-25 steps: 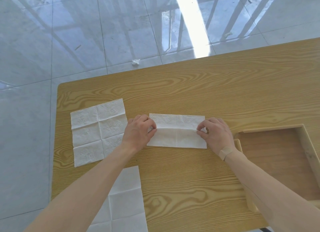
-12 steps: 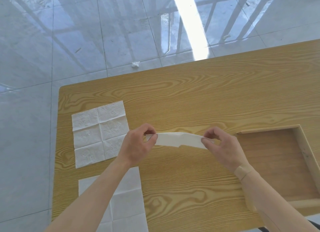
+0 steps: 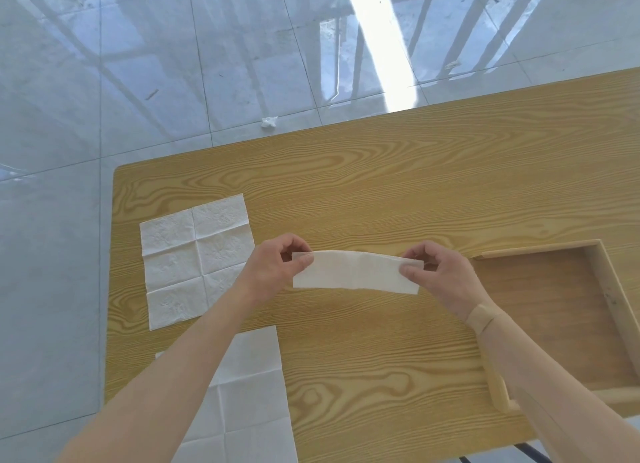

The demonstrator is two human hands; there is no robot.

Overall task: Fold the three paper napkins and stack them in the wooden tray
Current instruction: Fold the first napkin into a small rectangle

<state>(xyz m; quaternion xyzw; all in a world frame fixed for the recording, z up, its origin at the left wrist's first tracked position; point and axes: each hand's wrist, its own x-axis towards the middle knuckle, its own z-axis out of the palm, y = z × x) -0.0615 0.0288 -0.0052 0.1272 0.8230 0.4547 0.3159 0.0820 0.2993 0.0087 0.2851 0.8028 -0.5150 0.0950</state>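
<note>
Lifted clear of the table (image 3: 381,185) since a second ago, when it lay flat under both hands as a half-folded rectangle, the folded napkin (image 3: 356,272) now hangs in the air as a narrow strip, showing more of its face than half a second back. Left hand (image 3: 273,268) pinches its left end between thumb and fingers; right hand (image 3: 440,272) pinches the right end the same way. Strip sags slightly at the ends, near edge hanging free. Wooden tray (image 3: 604,289) sits just right of the right hand, nothing in it. Two more napkins remain unfolded on the table: one flat sheet (image 3: 197,258) left of the left hand, another sheet (image 3: 249,393) near the front edge, partly under the left forearm. Reading: first napkin has its second fold in; likely one more crosswise fold or a direct move rightward into the tray. Task is early, none stacked yet. Thin paper, limp; fold may spring open if the pinch loosens.
</note>
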